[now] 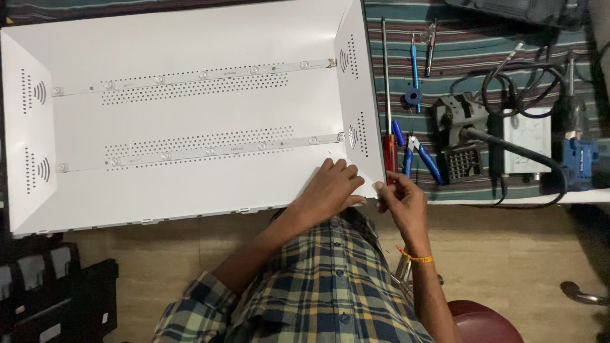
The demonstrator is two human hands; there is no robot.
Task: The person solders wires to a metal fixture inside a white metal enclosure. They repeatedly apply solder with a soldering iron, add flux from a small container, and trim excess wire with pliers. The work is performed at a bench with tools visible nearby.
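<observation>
Both hands work the near right corner of the white panel (190,121) on the bench: the left hand (330,189) lies open, pressing flat, the right hand (399,200) pinches the corner edge, which next seems to need careful lifting.

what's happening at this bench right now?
A person in a plaid shirt is working on a white TV backlight panel lying flat on a striped cloth. Their left hand rests flat on the panel's near right corner; the right hand pinches the edge of that same corner. Two LED strips run across the panel. To the right lie a red-handled screwdriver, blue-handled pliers and a soldering station, all untouched.
</observation>
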